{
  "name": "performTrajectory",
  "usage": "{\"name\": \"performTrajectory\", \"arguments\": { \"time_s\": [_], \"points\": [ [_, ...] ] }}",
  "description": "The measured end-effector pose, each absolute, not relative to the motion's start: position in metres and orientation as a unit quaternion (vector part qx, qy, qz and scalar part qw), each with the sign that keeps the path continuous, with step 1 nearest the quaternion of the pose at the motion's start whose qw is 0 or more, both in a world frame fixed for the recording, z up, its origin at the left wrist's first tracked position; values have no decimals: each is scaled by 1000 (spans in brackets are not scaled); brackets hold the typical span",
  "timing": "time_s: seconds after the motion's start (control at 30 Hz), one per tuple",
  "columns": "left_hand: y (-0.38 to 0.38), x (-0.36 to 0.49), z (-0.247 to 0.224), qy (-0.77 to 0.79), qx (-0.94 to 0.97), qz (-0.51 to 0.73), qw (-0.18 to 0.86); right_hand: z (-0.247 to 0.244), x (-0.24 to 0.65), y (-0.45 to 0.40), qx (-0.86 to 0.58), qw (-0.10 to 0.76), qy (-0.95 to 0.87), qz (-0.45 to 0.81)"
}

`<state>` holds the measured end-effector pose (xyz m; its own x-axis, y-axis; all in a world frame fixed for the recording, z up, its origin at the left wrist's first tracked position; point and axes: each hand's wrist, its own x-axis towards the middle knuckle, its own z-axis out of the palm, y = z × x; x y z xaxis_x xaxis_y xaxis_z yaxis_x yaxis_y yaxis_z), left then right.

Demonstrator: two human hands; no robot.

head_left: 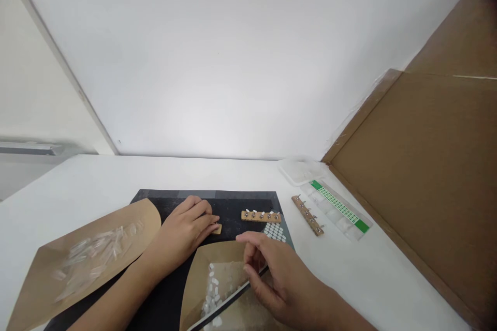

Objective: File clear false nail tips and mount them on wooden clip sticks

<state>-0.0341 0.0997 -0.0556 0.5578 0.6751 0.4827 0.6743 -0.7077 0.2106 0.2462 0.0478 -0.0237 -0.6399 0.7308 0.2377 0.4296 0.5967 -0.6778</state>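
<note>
My left hand [192, 222] is closed on a small wooden strip [217, 229] on the black mat [171, 207]; most of that strip is hidden under the fingers. To its right lies another wooden strip [261, 220] with several metal pins and small white pieces along it. My right hand [274, 274] hovers over a brown paper sheet [205, 258] holding small white pieces [212, 295]. It grips a dark, thin tool [233, 297] with a pale edge, slanting down to the left.
Clear plastic tubes lie on a brown sheet [46, 269] at the left. On the right are a pinned wooden strip [306, 214], a green-and-white strip [337, 204] in clear plastic, and a clear tray [295, 178]. Cardboard [419, 176] stands along the right edge.
</note>
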Motion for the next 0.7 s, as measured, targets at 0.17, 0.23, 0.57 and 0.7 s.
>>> {"name": "performTrajectory", "arguments": {
  "time_s": [0.17, 0.23, 0.57, 0.7],
  "points": [
    [99, -35, -59, 397, 877, 271, -5, -24, 247, 48, -344, 254, -857, 290],
    [99, -35, -59, 403, 875, 268, -7, -24, 247, 48, -343, 251, -857, 292],
    [97, -37, -58, 405, 876, 260, -5, -26, 248, 50, -339, 247, -857, 301],
    [97, -36, -57, 403, 878, 260, 2, -27, 248, 50, -339, 243, -854, 311]
  ]
}}
